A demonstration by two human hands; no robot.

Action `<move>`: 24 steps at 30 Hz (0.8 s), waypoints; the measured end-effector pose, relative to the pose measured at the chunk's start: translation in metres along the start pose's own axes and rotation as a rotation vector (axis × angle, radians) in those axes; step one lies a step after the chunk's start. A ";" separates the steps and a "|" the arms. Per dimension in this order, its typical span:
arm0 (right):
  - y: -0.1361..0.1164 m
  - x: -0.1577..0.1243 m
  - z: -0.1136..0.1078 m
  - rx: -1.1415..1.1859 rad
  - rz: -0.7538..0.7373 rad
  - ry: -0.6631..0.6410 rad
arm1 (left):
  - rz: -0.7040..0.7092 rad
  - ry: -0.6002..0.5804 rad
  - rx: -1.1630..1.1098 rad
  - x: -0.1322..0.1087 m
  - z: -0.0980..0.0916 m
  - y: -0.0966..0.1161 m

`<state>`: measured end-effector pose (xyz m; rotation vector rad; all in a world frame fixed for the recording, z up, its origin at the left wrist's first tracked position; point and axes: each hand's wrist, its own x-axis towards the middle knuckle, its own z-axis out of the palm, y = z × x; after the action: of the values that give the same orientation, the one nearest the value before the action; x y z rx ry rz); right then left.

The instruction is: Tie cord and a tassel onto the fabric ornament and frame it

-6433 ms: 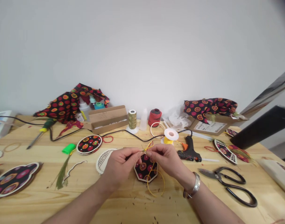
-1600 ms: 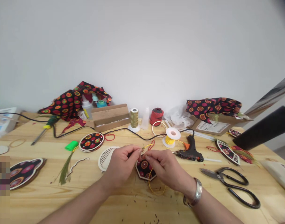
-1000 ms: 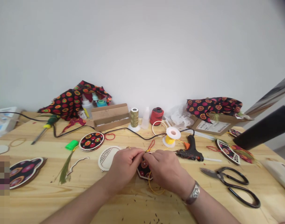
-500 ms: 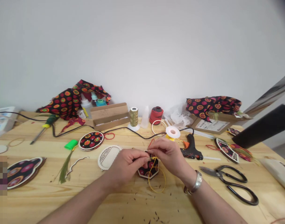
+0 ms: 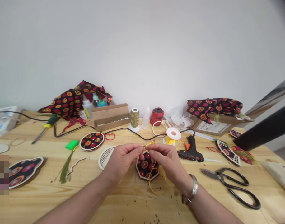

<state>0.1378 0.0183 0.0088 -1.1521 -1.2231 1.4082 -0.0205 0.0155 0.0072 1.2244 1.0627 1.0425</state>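
Both of my hands meet above an octagonal ornament (image 5: 146, 169) of patterned black fabric in a pale wooden frame, which rests on the table. My left hand (image 5: 127, 157) is closed in a pinch at one end of a short stretch of yellow cord (image 5: 165, 180). Thumb and fingers of my right hand (image 5: 167, 158), with a silver bracelet at the wrist, pinch the same cord a little to the right. A loop of the cord hangs down over the ornament's right side onto the wood. The exact grip at the fingertips is partly hidden.
A yellow cord spool (image 5: 173, 133) and a glue gun (image 5: 191, 151) lie beyond my right hand; large scissors (image 5: 231, 183) are further right. At left are a round ornament (image 5: 92, 141), a green tassel (image 5: 66, 168) and a screwdriver (image 5: 43, 130). A cardboard box (image 5: 111, 116) stands behind.
My right hand has lowered slightly and come level with the left. The fingertips have moved off the ornament's top edge, showing more of its fabric, with yellow cord now stretched between them.
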 end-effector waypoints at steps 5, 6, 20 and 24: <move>0.003 0.001 0.002 -0.002 -0.057 -0.053 | 0.010 0.002 0.016 -0.001 0.002 0.000; 0.004 0.001 0.002 0.006 -0.061 -0.067 | 0.014 0.002 0.030 -0.002 0.002 0.000; 0.006 0.003 -0.001 0.155 -0.006 -0.140 | -0.085 -0.083 -0.167 -0.002 0.001 -0.006; 0.006 0.003 -0.001 0.120 0.013 -0.099 | -0.167 -0.055 -0.191 -0.001 0.003 -0.002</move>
<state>0.1383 0.0209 0.0024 -1.0203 -1.1837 1.5427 -0.0178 0.0135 0.0051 0.9880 0.9813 0.9524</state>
